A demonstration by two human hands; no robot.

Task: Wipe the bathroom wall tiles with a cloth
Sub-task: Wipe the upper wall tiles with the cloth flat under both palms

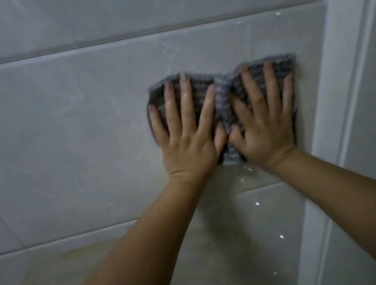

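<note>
L hand (187, 139) + R hand (265, 126) fingers spread flat on cloth (222, 96), white trim (337, 81) just right

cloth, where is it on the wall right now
In the head view the cloth lies right of centre, pressed flat under left hand and right hand, beside the white frame.

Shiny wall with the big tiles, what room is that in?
Probably a bathroom or shower. The wall is covered in large glossy grey-white tiles with thin grout lines, a white moulded frame runs down the right side, and both hands press a grey woven cloth flat against the tile.
</note>
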